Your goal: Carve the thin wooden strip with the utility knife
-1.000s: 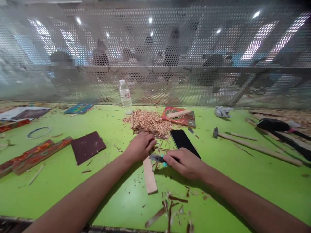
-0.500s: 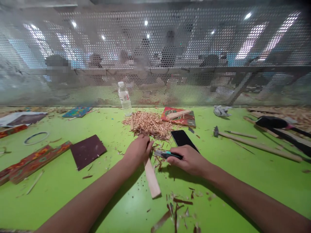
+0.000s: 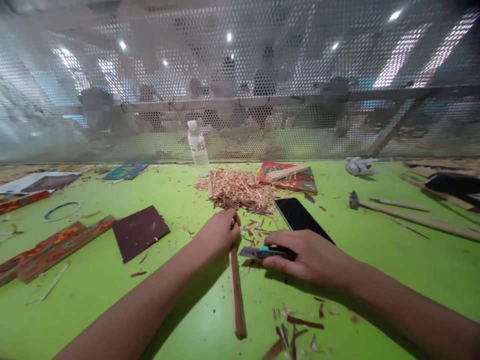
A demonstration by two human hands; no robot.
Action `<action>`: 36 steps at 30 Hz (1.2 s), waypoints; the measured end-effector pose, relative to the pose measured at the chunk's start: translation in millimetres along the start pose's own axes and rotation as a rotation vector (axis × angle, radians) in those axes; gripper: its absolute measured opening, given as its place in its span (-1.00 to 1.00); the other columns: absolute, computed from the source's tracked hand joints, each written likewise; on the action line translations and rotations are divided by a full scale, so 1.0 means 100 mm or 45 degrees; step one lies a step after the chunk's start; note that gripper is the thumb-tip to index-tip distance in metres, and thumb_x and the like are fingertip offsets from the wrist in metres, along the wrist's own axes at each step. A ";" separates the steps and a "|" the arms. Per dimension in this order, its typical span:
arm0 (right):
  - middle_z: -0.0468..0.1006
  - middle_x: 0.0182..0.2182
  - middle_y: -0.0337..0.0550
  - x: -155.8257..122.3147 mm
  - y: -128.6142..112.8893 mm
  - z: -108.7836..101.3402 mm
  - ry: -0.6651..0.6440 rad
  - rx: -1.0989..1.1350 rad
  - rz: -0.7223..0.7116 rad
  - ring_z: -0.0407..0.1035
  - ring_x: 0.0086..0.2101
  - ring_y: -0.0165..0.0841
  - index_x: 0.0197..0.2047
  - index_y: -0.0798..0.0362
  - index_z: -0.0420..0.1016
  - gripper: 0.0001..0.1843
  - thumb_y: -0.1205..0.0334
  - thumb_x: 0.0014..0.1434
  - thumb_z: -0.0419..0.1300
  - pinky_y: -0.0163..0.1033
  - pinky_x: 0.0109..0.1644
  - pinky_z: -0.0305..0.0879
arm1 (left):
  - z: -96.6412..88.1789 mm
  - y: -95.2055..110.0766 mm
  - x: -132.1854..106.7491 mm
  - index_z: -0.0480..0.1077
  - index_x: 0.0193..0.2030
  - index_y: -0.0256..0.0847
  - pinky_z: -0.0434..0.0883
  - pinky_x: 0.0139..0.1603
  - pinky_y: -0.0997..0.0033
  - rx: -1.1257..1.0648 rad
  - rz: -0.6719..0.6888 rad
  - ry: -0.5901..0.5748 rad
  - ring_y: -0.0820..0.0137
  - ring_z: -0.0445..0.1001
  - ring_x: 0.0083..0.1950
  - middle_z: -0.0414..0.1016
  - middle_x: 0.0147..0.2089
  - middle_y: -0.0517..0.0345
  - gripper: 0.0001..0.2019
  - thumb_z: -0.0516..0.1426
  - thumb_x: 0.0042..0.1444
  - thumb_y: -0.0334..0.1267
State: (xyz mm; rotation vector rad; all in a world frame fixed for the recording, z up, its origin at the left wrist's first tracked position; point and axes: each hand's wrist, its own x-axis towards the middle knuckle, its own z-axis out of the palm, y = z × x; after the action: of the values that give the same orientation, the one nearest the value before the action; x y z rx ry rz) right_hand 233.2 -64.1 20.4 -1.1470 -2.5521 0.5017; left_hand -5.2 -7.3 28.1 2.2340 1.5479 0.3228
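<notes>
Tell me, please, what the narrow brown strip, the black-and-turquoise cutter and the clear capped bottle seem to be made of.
Narrow brown strip: apparently bare, matte wood, from its uneven natural tones. Black-and-turquoise cutter: handle probably plastic, judging by its colouring; blade likely metal, thin and grey. Clear capped bottle: probably glossy plastic, being transparent.

Ceiling lights (image 3: pixel 229 37) glare through the perforated screen (image 3: pixel 150 142); figures (image 3: pixel 264 82) behind look hazy. Soft shadows darken the green tabletop (image 3: pixel 202 315).

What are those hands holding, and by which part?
Left hand: narrow brown wooden strip, by its farther part. Right hand: black-and-turquoise utility knife, by its handle.
</notes>
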 end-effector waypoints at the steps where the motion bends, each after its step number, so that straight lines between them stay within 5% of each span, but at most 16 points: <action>1: 0.70 -0.03 0.04 0.00 0.00 0.01 -0.018 -0.004 -0.029 0.59 -0.11 -0.09 0.13 0.03 0.59 -0.40 -0.25 0.50 -0.02 -0.13 -0.08 0.37 | -0.02 0.00 0.00 0.48 -0.16 -0.19 0.31 -0.30 0.36 0.031 -0.003 -0.024 0.22 0.56 -0.24 0.62 -0.22 0.02 -0.83 0.07 0.24 -0.41; 4: 0.58 0.22 0.14 0.00 -0.03 0.06 -0.053 -0.023 -0.089 0.52 0.11 0.03 0.38 0.05 0.41 -0.38 -0.17 0.55 -0.08 0.03 0.09 0.39 | -0.06 0.00 0.00 0.47 -0.04 -0.19 0.34 -0.28 0.31 0.134 0.000 -0.092 0.15 0.58 -0.21 0.65 -0.20 -0.02 -0.80 0.05 0.30 -0.31; 7: 0.60 0.20 0.11 0.02 -0.09 0.10 -0.115 -0.038 -0.140 0.53 0.10 0.03 0.47 0.02 0.30 -0.38 -0.13 0.57 -0.14 0.08 0.09 0.43 | -0.08 -0.02 0.01 0.48 -0.04 -0.21 0.38 -0.24 0.25 0.229 0.010 -0.127 0.09 0.61 -0.17 0.67 -0.16 -0.10 -0.77 0.03 0.34 -0.23; 17: 0.68 -0.03 0.09 0.14 -0.28 0.02 -0.209 -0.124 -0.004 0.58 -0.07 -0.07 0.37 0.04 0.46 -0.50 0.10 0.58 -0.11 0.00 0.03 0.46 | -0.10 -0.05 0.08 0.57 -0.20 -0.21 0.40 -0.25 0.30 0.290 0.048 -0.213 0.13 0.64 -0.14 0.70 -0.15 -0.09 -0.76 0.06 0.27 -0.23; 22: 0.63 0.07 0.12 0.18 -0.34 -0.03 -0.233 -0.149 0.001 0.53 0.04 -0.10 0.34 0.12 0.46 -0.46 0.11 0.59 -0.18 0.02 0.18 0.39 | -0.11 -0.05 0.09 0.56 -0.29 -0.20 0.36 -0.32 0.32 0.238 0.046 -0.240 0.16 0.63 -0.22 0.70 -0.25 -0.05 -0.78 0.09 0.23 -0.23; 28: 0.65 -0.01 0.14 0.22 -0.28 0.05 -0.254 -0.205 -0.001 0.56 -0.06 0.03 0.36 0.11 0.41 -0.45 -0.06 0.52 0.02 0.06 0.00 0.42 | -0.09 -0.08 0.07 0.52 -0.09 -0.16 0.37 -0.28 0.36 0.164 0.011 -0.184 0.21 0.63 -0.16 0.70 -0.17 0.05 -0.80 0.13 0.22 -0.21; 36: 0.67 -0.12 0.04 0.16 -0.27 0.10 -0.240 -0.136 -0.012 0.56 -0.15 -0.08 0.26 0.08 0.42 -0.51 -0.05 0.55 -0.05 -0.07 -0.10 0.38 | -0.05 -0.04 0.06 0.49 -0.14 -0.17 0.31 -0.31 0.32 0.167 -0.068 -0.159 0.16 0.62 -0.14 0.68 -0.17 0.01 -0.84 0.11 0.22 -0.25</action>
State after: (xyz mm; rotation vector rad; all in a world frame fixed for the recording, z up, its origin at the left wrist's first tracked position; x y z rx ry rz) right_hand 201.0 -71.3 24.8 -1.1734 -2.7745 0.4985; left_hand -8.4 0.2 30.9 2.2583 1.6005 0.0664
